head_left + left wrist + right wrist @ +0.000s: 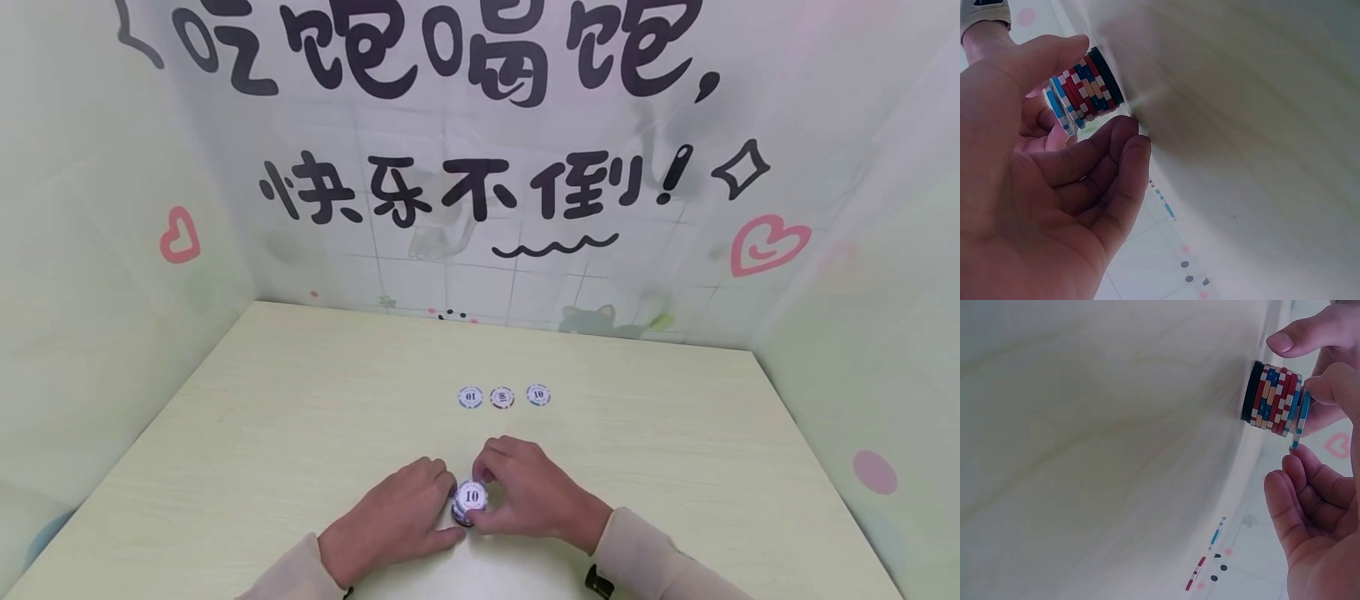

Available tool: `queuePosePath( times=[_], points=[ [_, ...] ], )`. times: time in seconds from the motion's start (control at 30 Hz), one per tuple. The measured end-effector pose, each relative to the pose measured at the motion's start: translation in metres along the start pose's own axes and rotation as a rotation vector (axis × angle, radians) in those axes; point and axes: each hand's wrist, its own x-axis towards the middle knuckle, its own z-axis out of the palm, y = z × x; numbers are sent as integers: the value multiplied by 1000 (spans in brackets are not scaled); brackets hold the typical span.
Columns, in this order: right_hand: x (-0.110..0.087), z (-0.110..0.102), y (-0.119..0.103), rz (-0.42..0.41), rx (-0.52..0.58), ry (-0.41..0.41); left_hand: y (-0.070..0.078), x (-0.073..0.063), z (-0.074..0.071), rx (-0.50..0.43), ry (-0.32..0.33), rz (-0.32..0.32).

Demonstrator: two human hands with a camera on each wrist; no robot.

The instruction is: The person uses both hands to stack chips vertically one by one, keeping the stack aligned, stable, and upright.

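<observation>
Two hands, one left hand [397, 515] and one right hand [534, 490], in two sleeves [647, 546]. One surface [300, 400]. Three flat poker chips in a row: two blue-edged chips [471, 397], one red-edged chip [502, 397]. One stack of poker chips [1088, 87], too tightly packed to count surely. One top chip [471, 497] between the right fingers. Eight large black characters [480, 190], two outlined pink hearts [735, 258], one four-pointed star [759, 152].

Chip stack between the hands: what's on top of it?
A chip marked 10, pinched by the right hand and slightly tilted over the stack. It hides most of the face beneath, whose marking can't be read.
</observation>
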Motion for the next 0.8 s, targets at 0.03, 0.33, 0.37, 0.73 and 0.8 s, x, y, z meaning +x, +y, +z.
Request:
queuePosePath(
  times=[0.03,0.33,0.37,0.73,0.8],
  points=[
    [0,1,0,-3,-1,2,0,0,0,-3,-2,-2],
    [-1,5,1,-44,-13,37,1,1,0,-19,1,-19],
    [-1,5,1,-47,-14,39,1,1,1,-17,5,-17],
    [-1,6,1,-52,-17,39,0,1,1,-4,17,-4],
    [-2,6,1,-50,-12,39,1,1,1,9,25,-1]
  ],
)
